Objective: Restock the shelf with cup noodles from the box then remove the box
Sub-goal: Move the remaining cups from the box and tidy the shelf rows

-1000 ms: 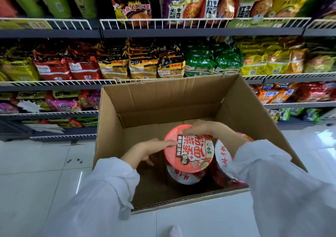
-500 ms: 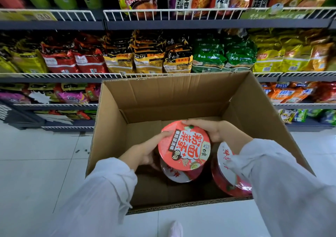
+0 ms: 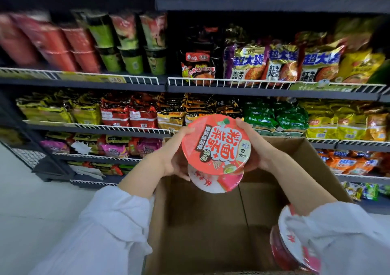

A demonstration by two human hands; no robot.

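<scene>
The left hand (image 3: 172,157) and the right hand (image 3: 254,148) each grip one side of a round red noodle cup with a red paper lid (image 3: 216,148), holding it up over the open brown cardboard box (image 3: 200,222), near the wire-front shelves of noodle bags (image 3: 274,83).

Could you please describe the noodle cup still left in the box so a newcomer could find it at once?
Start at the open cardboard box on the floor before the shelves. The remaining cup lies in its near right corner, under the right sleeve; unlike the held cups, no hand touches it.
</scene>
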